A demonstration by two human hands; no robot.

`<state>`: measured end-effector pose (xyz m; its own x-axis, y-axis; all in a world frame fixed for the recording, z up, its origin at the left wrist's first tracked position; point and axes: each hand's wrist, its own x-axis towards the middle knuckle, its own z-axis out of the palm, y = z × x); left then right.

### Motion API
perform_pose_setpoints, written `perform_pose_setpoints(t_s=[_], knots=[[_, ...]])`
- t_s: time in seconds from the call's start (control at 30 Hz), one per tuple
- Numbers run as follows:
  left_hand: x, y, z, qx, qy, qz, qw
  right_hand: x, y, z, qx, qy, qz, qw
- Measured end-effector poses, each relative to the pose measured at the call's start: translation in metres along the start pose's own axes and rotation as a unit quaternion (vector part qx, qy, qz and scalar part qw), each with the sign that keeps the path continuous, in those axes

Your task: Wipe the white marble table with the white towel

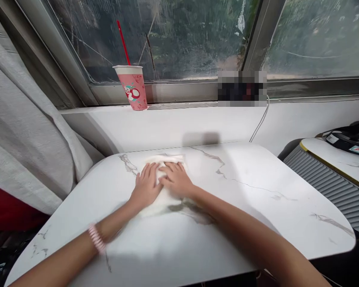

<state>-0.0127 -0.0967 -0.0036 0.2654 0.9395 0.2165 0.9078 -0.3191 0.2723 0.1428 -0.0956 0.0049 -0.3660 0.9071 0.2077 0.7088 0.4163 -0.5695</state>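
Observation:
A folded white cloth (164, 159) lies on the white marble-patterned table (257, 207), toward its far left part. My left hand (146, 184) rests flat on the cloth with its fingers stretched forward. Beside it, my right hand (176, 179) also lies flat on the cloth, fingers extended and touching the left hand's fingertips. Both palms press down; most of the cloth is hidden under them. A pink beaded band (96, 238) circles my left wrist.
A pink paper cup (133, 87) with a red straw stands on the window sill behind the table. A grey curtain (24, 131) hangs at the left. A second marble-topped table (335, 155) at the right carries a black device with cables. A white cord (261, 119) drops from the sill.

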Motion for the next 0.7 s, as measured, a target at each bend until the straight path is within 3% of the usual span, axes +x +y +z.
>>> perform_pose_setpoints(t_s=[0.17,0.33,0.5,0.7], knots=[[0.069,0.018,0.012,-0.005,-0.007,0.000,1.000,0.043,0.045,-0.018,-0.022,0.037,0.016,0.999],[0.111,0.027,0.025,-0.013,0.000,0.036,0.999,0.057,0.074,-0.029,-0.035,0.082,0.044,0.995],[0.128,0.024,0.034,-0.026,0.004,0.057,0.998,0.062,0.085,-0.030,-0.026,0.109,0.052,0.992],[0.122,0.023,0.033,-0.010,0.008,0.060,0.998,0.054,0.077,-0.029,-0.080,0.096,0.052,0.991]])
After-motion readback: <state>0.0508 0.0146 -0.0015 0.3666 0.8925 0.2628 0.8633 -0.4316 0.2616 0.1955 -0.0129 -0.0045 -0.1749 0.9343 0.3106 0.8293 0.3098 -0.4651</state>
